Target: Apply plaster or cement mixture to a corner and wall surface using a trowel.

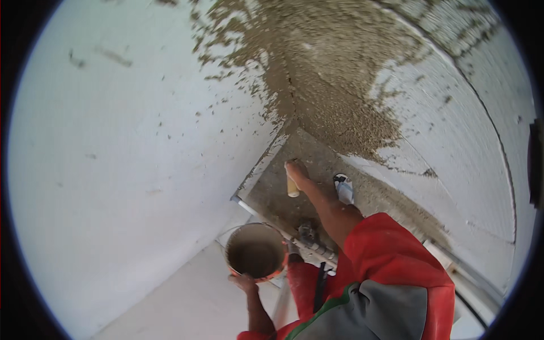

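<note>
My left hand (245,281) grips the near side of a round bucket (281,271) with an orange-red outside. Inside it lies grey-brown wet mortar (254,256). My right hand (297,171) is stretched ahead, closed round a tool with a thick, pale wooden handle (292,188). The tool's working end is hidden by the hand or too blurred to make out. Beyond that hand, rough mortar (334,85) covers the corner where two white walls meet, spreading farther over the right wall, with splashes on the left one.
The white left wall (130,170) and grooved right wall (442,124) close in on a narrow concrete floor (272,181). A sandalled foot (344,188) stands near the right wall. A pipe (314,247) with a dark fitting (306,230) crosses low beside the bucket.
</note>
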`<state>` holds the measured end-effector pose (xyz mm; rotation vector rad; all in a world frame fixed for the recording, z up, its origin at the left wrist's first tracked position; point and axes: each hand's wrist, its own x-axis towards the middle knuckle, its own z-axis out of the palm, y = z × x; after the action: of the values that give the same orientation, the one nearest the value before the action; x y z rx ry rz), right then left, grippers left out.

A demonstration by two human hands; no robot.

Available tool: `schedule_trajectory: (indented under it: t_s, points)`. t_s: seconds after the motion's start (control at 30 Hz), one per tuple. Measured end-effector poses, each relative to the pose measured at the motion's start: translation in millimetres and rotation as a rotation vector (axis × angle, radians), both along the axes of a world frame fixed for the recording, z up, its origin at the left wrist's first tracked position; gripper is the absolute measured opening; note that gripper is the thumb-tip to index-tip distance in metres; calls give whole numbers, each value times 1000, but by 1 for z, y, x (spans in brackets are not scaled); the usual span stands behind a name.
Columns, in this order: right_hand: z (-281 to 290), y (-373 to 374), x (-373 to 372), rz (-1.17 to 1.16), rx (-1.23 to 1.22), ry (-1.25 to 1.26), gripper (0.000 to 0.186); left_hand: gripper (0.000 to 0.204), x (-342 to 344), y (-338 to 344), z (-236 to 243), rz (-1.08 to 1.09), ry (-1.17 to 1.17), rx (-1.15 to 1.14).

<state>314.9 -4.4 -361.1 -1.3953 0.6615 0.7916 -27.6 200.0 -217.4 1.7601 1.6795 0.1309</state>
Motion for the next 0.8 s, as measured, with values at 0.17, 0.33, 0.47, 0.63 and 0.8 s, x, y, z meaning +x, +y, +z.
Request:
schedule_trajectory:
  t_s: [0.17,0.33,0.47,0.63,0.8]
  points:
    - [0,91,21,-471,156,179,33,45,5,-5,31,49,-281,-212]
    - [-15,90,81,-68,-356,-195,32,47,0,4,58,-67,-119,-243]
    - [1,44,135,-292,-116,-220,30,42,3,3,69,-234,24,-166]
    - [57,7,119,-642,290,-8,17,47,16,-1,76,-258,28,-183]
    - [109,27,78,-612,445,-6,25,45,30,0,82,-264,122,-142]
